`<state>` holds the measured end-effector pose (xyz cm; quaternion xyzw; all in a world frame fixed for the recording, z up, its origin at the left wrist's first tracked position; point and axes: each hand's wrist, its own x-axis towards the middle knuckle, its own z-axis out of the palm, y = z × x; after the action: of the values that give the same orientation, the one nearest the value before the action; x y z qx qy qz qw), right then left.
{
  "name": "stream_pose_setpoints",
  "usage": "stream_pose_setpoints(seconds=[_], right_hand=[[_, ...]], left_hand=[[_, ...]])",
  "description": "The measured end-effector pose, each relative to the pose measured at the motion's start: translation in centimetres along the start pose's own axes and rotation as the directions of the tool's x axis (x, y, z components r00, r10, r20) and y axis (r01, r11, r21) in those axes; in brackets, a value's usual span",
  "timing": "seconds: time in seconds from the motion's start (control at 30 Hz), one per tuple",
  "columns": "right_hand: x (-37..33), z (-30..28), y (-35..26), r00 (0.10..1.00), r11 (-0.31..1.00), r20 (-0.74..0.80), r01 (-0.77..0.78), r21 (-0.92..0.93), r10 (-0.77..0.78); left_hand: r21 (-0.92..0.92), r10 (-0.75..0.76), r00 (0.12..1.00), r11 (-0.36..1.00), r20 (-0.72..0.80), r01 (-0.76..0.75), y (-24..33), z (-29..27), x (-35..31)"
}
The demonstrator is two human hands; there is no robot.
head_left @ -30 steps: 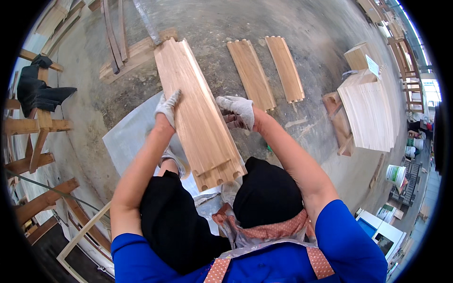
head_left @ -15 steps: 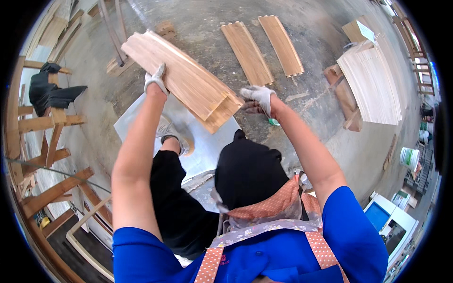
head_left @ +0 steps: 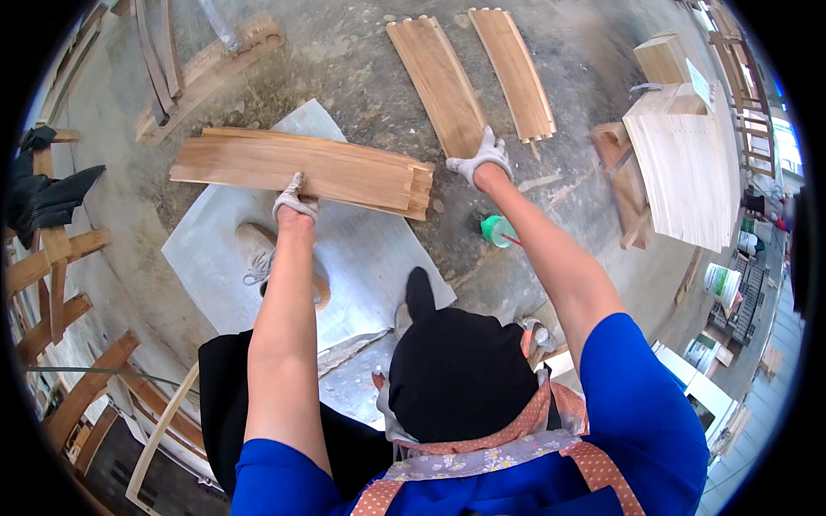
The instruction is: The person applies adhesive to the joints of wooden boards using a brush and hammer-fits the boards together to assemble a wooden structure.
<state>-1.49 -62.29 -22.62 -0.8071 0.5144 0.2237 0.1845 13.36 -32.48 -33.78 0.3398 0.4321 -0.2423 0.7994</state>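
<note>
My left hand, in a pale work glove, grips the near long edge of a stack of light brown wooden planks. The stack lies crosswise, level with the hand, over a grey-white sheet on the floor; the fingers under it are hidden. At the right, my gloved right hand is closed around the near end of a second stack of wooden planks, thumb at one corner and fingers at the other. Just right of that, a third, narrower stack of planks lies on the concrete.
A green-topped cup with a red straw stands below my right hand. Pale boards are piled on a wooden base at the right. The sheet lies under my shoe. Wooden frames stand left; a timber beam lies far left.
The left-hand stack has swung from slanting to nearly level across the view. My right hand has moved from beside that stack onto the end of the second stack, which has shifted slightly left.
</note>
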Motion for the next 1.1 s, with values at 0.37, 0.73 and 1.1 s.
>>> stream_pose_setpoints(seconds=[0.37,0.73,1.1], right_hand=[[2.7,-0.3,-1.9,0.999,0.99,0.05,0.009,-0.14,-0.002],[4.0,-3.6,3.1,0.957,0.962,-0.116,0.271,0.032,-0.266],[6.8,0.4,6.9,0.955,0.976,0.203,0.208,0.059,-0.216]], left_hand=[[0.46,0.289,0.919,0.8,0.268,-0.386,-3.9,7.4,-9.2],[0.36,-0.174,0.983,0.922,0.059,0.142,-7.8,4.3,-8.2],[0.389,-0.147,0.989,0.912,0.006,0.134,-7.9,1.6,-6.3]])
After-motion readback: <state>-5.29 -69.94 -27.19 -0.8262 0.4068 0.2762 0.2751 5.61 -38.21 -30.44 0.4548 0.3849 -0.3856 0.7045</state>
